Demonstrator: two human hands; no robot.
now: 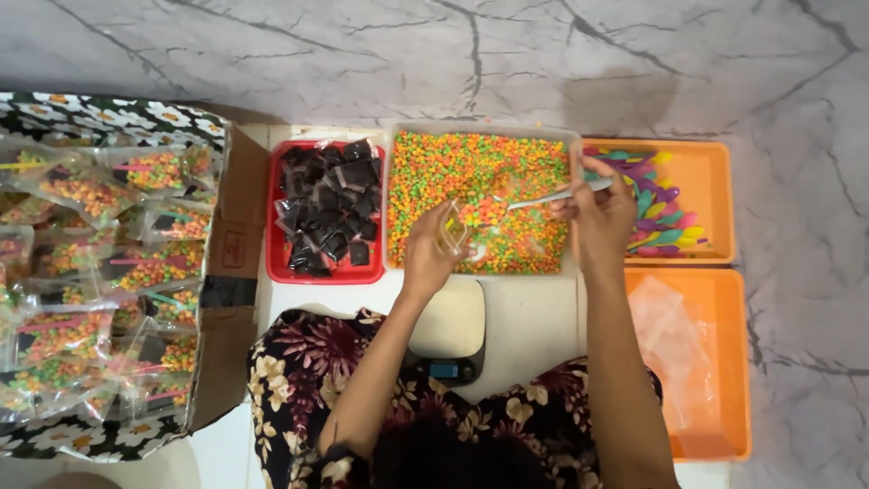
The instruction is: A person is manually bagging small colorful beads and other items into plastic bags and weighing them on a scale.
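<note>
Head view, looking down. Left hand [427,258] fingers [444,220] pinched around a small clear plastic bag [455,231], held open over the near part of the white tray [391,195] of multicoloured cereal balls [453,172]; the bag holds some of the same balls. Right hand [602,213] fingers closed on the handle of a metal spoon [552,196], its bowl end pointing left toward the bag mouth; can't tell if the spoon is loaded, too blurred. Both hands hover above the tray, close together but not touching.

Just near of the tray, between the 2 forearms, a small digital scale [450,335] with a pale platform and a lit display. Left of the white tray, touching it, a red tray [273,217] piled with small black sachets [328,204]. Right of it, an orange tray [711,167] with colourful plastic spoons [656,204]. Near of that, a 2nd orange tray [733,380] holding a stack of empty clear bags [670,349]. Far left, a cardboard box [231,272] wrapped in floral paper, full of finished bags [100,272] of cereal, each with a spoon and a dark sachet inside. Everything sits on a white marble-patterned floor [453,54]. Person's lap in dark floral fabric [290,371] at the near edge.
</note>
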